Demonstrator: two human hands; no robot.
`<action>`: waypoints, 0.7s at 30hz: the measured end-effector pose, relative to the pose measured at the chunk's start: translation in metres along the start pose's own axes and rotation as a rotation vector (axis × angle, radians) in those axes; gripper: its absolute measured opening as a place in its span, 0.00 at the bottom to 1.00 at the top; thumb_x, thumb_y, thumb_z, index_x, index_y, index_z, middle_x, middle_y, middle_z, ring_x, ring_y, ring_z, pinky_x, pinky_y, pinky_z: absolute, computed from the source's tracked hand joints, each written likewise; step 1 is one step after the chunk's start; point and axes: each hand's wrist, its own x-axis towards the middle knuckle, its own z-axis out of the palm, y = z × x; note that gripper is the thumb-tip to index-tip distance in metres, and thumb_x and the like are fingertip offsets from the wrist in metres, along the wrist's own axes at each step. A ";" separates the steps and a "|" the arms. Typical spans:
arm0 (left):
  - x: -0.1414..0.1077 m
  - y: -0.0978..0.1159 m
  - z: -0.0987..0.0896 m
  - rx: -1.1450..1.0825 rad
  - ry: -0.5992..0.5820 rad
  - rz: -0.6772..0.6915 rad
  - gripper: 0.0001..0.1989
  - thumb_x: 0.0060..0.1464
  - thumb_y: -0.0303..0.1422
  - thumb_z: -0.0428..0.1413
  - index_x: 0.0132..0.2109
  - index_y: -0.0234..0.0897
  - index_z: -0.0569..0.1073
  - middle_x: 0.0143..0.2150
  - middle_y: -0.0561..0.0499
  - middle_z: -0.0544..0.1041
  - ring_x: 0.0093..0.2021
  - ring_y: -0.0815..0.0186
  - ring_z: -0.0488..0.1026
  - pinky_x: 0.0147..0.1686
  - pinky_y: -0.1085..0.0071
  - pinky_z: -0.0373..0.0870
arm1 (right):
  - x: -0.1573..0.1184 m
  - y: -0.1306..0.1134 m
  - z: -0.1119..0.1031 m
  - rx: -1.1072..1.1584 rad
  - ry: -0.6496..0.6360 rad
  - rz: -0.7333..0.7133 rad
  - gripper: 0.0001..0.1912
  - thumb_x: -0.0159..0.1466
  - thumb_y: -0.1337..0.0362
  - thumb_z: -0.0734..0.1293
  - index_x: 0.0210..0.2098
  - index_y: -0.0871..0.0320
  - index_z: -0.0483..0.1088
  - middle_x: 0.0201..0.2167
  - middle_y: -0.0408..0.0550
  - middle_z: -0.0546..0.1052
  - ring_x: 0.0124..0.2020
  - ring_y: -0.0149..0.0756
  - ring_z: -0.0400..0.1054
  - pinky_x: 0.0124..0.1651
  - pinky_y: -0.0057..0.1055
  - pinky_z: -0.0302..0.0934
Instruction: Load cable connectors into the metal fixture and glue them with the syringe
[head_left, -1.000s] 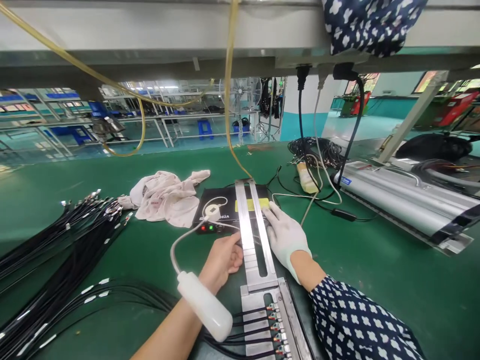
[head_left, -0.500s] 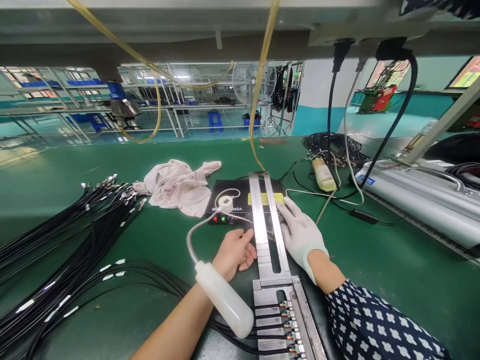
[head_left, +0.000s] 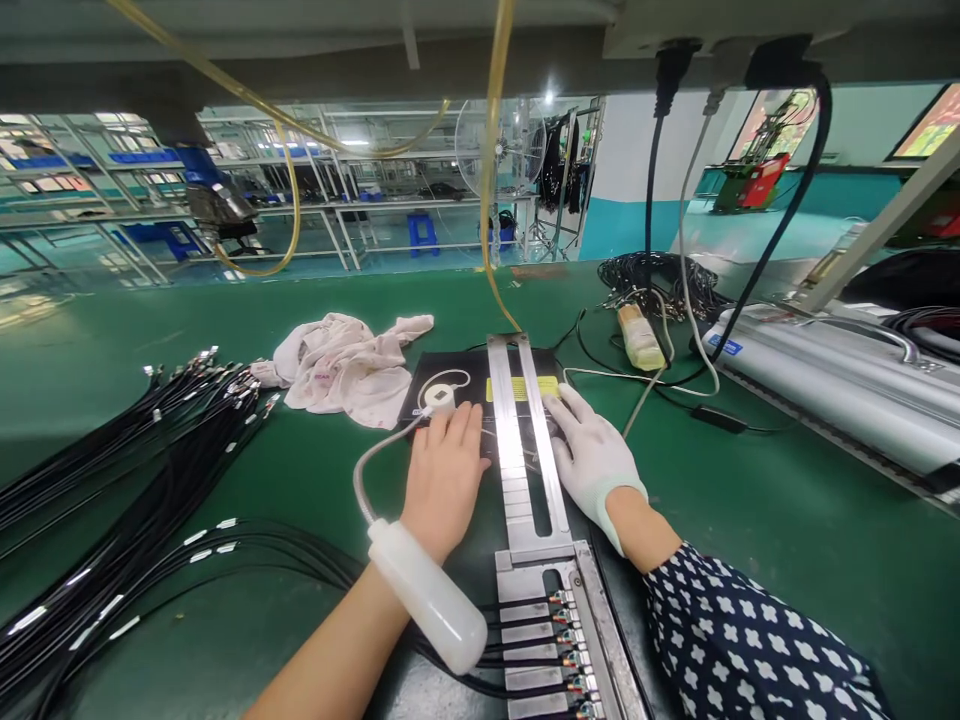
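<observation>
My bare left hand (head_left: pixel 444 478) reaches forward, palm down and fingers stretched out, over the front of a black box (head_left: pixel 472 370). Its fingertips lie by the white round base (head_left: pixel 439 397) of a gooseneck lamp. The lamp's white tube head (head_left: pixel 431 600) hangs above my left forearm. My right hand (head_left: pixel 592 450), in a white glove, rests with fingers extended along the right side of a slotted metal rail (head_left: pixel 517 470). A metal fixture (head_left: pixel 525 590) at the near end holds several black cables, their coloured wire ends and connectors in a row. What lies beneath both palms is hidden.
Bundles of black cables (head_left: pixel 172 440) lie at the left, with a crumpled pale cloth (head_left: pixel 345 365) behind them. On the right are a silver machine (head_left: pixel 840 390), a yellowish taped block (head_left: pixel 640 338) and coiled cables (head_left: pixel 660 275). Power cords (head_left: pixel 795 220) and a yellow hose (head_left: pixel 491 170) hang from above.
My left hand has moved from beside the rail, fingers curled, forward onto the box front, and its fingers have straightened. My right hand stays beside the rail. The view has shifted slightly.
</observation>
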 end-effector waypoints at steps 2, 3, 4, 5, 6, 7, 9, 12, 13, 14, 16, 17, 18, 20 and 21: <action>0.003 -0.002 0.001 0.058 0.013 0.029 0.25 0.59 0.26 0.51 0.62 0.24 0.62 0.62 0.41 0.63 0.60 0.48 0.56 0.53 0.52 0.59 | 0.000 0.000 0.000 0.004 0.008 -0.008 0.30 0.62 0.68 0.57 0.63 0.55 0.60 0.67 0.44 0.51 0.53 0.41 0.63 0.57 0.39 0.58; 0.005 -0.003 0.001 0.078 0.015 0.046 0.24 0.58 0.26 0.51 0.61 0.23 0.64 0.62 0.40 0.64 0.60 0.48 0.57 0.52 0.53 0.58 | 0.000 0.000 0.000 0.006 0.012 -0.012 0.30 0.61 0.68 0.57 0.63 0.54 0.59 0.67 0.43 0.51 0.53 0.41 0.63 0.57 0.39 0.58; 0.007 -0.003 0.001 0.094 0.016 0.062 0.23 0.57 0.26 0.52 0.60 0.23 0.65 0.61 0.40 0.65 0.59 0.49 0.58 0.51 0.54 0.59 | 0.000 0.001 0.001 0.009 0.016 -0.014 0.30 0.61 0.68 0.57 0.63 0.54 0.59 0.67 0.43 0.51 0.53 0.41 0.63 0.57 0.39 0.58; 0.009 -0.003 0.000 0.106 0.018 0.072 0.22 0.57 0.26 0.53 0.58 0.23 0.66 0.59 0.41 0.67 0.57 0.50 0.60 0.50 0.55 0.59 | 0.000 0.001 0.001 0.013 0.019 -0.015 0.30 0.61 0.69 0.57 0.63 0.53 0.59 0.67 0.43 0.51 0.53 0.40 0.63 0.57 0.39 0.58; 0.011 -0.003 -0.001 0.116 0.020 0.075 0.22 0.55 0.26 0.54 0.57 0.24 0.68 0.58 0.42 0.68 0.56 0.51 0.61 0.49 0.55 0.59 | 0.000 0.001 0.002 0.017 0.021 -0.015 0.30 0.61 0.69 0.57 0.63 0.54 0.59 0.67 0.44 0.51 0.53 0.40 0.62 0.57 0.39 0.57; 0.013 -0.002 -0.001 0.123 0.023 0.074 0.22 0.54 0.26 0.55 0.56 0.25 0.69 0.57 0.43 0.69 0.54 0.52 0.62 0.48 0.55 0.59 | 0.000 0.001 0.002 0.022 0.022 -0.013 0.30 0.61 0.69 0.57 0.63 0.54 0.59 0.67 0.44 0.51 0.54 0.41 0.62 0.58 0.39 0.57; 0.015 -0.001 -0.002 0.132 0.032 0.059 0.21 0.53 0.27 0.56 0.55 0.27 0.70 0.56 0.44 0.71 0.53 0.53 0.63 0.48 0.55 0.58 | 0.000 0.002 0.002 0.031 0.021 -0.007 0.30 0.61 0.69 0.57 0.63 0.54 0.59 0.67 0.44 0.51 0.55 0.41 0.61 0.58 0.39 0.56; 0.014 -0.001 -0.002 0.132 0.043 0.038 0.21 0.54 0.29 0.56 0.55 0.29 0.70 0.57 0.45 0.70 0.52 0.54 0.63 0.47 0.55 0.58 | 0.001 0.001 0.002 0.034 0.015 -0.001 0.30 0.61 0.69 0.57 0.63 0.54 0.60 0.67 0.44 0.52 0.52 0.42 0.62 0.58 0.40 0.56; 0.013 0.000 -0.002 0.130 0.046 0.035 0.22 0.54 0.29 0.56 0.56 0.29 0.69 0.57 0.45 0.70 0.53 0.54 0.63 0.46 0.55 0.57 | 0.000 0.000 0.002 0.033 0.016 -0.001 0.30 0.61 0.70 0.57 0.63 0.55 0.60 0.67 0.45 0.52 0.51 0.42 0.63 0.57 0.40 0.56; 0.013 0.000 -0.002 0.128 0.048 0.034 0.22 0.54 0.29 0.55 0.56 0.29 0.69 0.57 0.45 0.70 0.52 0.54 0.63 0.46 0.55 0.57 | 0.000 0.000 0.001 0.031 0.019 -0.001 0.30 0.60 0.70 0.57 0.63 0.55 0.60 0.66 0.45 0.52 0.50 0.41 0.63 0.57 0.40 0.57; 0.012 0.000 -0.002 0.121 0.054 0.034 0.22 0.54 0.29 0.56 0.57 0.29 0.69 0.57 0.44 0.70 0.52 0.53 0.63 0.46 0.54 0.57 | 0.000 0.000 0.001 0.024 0.029 -0.008 0.30 0.60 0.70 0.57 0.63 0.55 0.60 0.66 0.45 0.52 0.50 0.41 0.63 0.57 0.40 0.56; 0.012 -0.001 -0.002 0.116 0.057 0.036 0.23 0.54 0.29 0.56 0.57 0.28 0.68 0.57 0.44 0.70 0.52 0.52 0.62 0.46 0.54 0.57 | -0.001 0.000 0.001 0.021 0.035 -0.014 0.30 0.60 0.70 0.57 0.63 0.55 0.60 0.66 0.45 0.53 0.50 0.40 0.63 0.57 0.40 0.56; 0.011 -0.002 -0.003 0.110 0.059 0.040 0.23 0.54 0.29 0.56 0.57 0.28 0.68 0.58 0.44 0.69 0.53 0.52 0.62 0.46 0.53 0.57 | -0.001 0.000 0.001 0.019 0.040 -0.021 0.30 0.60 0.71 0.57 0.63 0.55 0.60 0.66 0.45 0.53 0.51 0.40 0.63 0.57 0.40 0.56; 0.008 -0.004 -0.006 0.090 0.059 0.059 0.22 0.55 0.29 0.56 0.57 0.28 0.68 0.58 0.44 0.68 0.54 0.51 0.61 0.47 0.53 0.58 | -0.001 0.002 0.002 0.017 0.050 -0.030 0.30 0.60 0.71 0.57 0.62 0.55 0.60 0.66 0.45 0.53 0.52 0.40 0.62 0.57 0.39 0.55; 0.005 -0.006 -0.008 0.074 0.057 0.071 0.22 0.56 0.28 0.55 0.57 0.28 0.68 0.58 0.44 0.68 0.54 0.51 0.60 0.48 0.53 0.58 | -0.001 0.002 0.002 0.018 0.055 -0.032 0.31 0.60 0.71 0.57 0.62 0.55 0.61 0.66 0.45 0.53 0.52 0.40 0.62 0.57 0.39 0.55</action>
